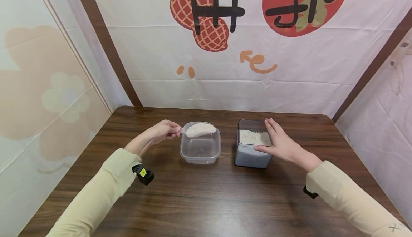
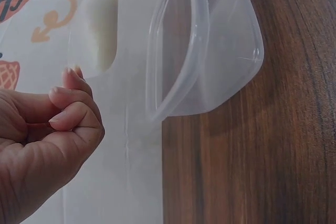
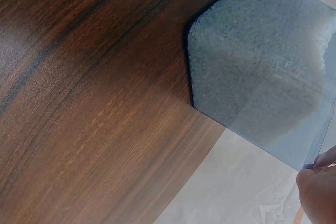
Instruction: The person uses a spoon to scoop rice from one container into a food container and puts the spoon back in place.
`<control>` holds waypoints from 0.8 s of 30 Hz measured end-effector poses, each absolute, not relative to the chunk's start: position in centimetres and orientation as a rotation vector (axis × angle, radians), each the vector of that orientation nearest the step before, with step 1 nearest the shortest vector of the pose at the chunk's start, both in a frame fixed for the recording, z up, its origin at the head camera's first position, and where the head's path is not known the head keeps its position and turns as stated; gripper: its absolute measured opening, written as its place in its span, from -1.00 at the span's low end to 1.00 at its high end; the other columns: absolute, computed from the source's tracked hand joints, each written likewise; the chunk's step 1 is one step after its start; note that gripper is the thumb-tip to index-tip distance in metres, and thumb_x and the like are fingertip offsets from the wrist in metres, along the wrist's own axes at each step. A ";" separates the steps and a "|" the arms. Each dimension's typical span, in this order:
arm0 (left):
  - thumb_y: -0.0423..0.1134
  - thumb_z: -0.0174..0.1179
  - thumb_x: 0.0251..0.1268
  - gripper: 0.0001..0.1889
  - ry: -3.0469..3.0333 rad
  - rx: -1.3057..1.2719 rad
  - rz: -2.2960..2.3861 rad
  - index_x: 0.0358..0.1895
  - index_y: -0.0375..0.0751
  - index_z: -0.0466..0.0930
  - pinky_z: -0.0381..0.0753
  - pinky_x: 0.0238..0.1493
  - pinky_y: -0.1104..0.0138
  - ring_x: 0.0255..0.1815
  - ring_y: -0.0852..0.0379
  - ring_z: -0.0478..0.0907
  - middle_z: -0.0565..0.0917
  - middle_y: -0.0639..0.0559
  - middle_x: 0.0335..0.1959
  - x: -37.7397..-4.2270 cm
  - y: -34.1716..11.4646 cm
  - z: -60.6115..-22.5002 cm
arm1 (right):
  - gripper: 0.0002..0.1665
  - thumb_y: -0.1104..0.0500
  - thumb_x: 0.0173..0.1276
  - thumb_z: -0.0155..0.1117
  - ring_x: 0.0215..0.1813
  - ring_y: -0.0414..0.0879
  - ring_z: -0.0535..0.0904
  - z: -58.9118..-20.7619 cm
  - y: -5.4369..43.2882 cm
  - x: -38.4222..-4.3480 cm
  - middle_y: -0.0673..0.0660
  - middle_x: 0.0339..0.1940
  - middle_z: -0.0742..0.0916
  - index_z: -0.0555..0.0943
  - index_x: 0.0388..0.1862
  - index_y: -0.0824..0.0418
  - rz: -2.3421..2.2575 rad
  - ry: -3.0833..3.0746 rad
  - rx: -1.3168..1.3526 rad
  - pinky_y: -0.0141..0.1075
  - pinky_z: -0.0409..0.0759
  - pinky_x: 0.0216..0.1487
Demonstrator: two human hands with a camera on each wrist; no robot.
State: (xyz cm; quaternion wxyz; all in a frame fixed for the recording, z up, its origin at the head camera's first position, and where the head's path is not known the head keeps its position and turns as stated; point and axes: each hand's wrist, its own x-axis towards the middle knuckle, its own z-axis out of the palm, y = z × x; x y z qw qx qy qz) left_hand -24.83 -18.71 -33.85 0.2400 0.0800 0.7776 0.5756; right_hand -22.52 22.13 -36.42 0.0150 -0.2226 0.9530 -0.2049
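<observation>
My left hand (image 1: 165, 130) pinches the thin handle of a clear scoop (image 1: 193, 135) heaped with white rice (image 1: 201, 128). The scoop is over the back of a clear plastic container (image 1: 200, 159), whose bottom shows bare. In the left wrist view, the left hand (image 2: 58, 124) has curled fingers, and the loaded scoop (image 2: 107, 35) is above the container's rim. Right of it stands a tinted, square rice bin (image 1: 252, 157), partly filled with rice. My right hand (image 1: 283, 142) holds its right side, thumb over the front rim and fingers by the back corner.
The containers stand side by side on a dark wood-grain table (image 1: 199, 201), with a gap between them. A printed white cloth (image 1: 154, 51) hangs behind the table's far edge. Cloth walls flank both sides.
</observation>
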 end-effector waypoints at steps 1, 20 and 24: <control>-0.43 -0.25 0.42 -0.70 2.130 0.221 1.573 -0.03 -0.70 0.30 0.26 -0.53 0.56 -0.56 0.38 0.31 0.45 0.11 -0.54 -24.8 -18.7 -33.9 | 0.30 -0.42 0.04 0.15 0.44 0.17 -0.20 -36.4 22.1 -22.5 0.29 0.45 -0.09 -0.18 0.43 0.34 -0.637 2.966 -0.693 0.10 0.04 0.28; -0.43 -0.21 0.40 -0.70 2.184 0.192 1.506 -0.04 -0.69 0.34 0.26 -0.53 0.52 -0.57 0.36 0.30 0.46 0.11 -0.58 -24.9 -18.6 -35.0 | 0.30 -0.42 0.03 0.17 0.45 0.15 -0.19 -36.4 22.2 -22.6 0.29 0.45 -0.06 -0.16 0.42 0.36 -0.638 2.975 -0.697 0.09 0.06 0.27; -0.38 -0.11 0.37 -0.74 2.143 0.282 1.550 -0.15 -0.60 0.45 0.29 -0.55 0.53 -0.57 0.35 0.34 0.49 0.08 -0.58 -25.6 -19.1 -35.9 | 0.30 -0.41 0.04 0.17 0.44 0.16 -0.18 -36.3 22.2 -22.6 0.30 0.45 -0.06 -0.15 0.42 0.37 -0.635 2.976 -0.698 0.09 0.06 0.27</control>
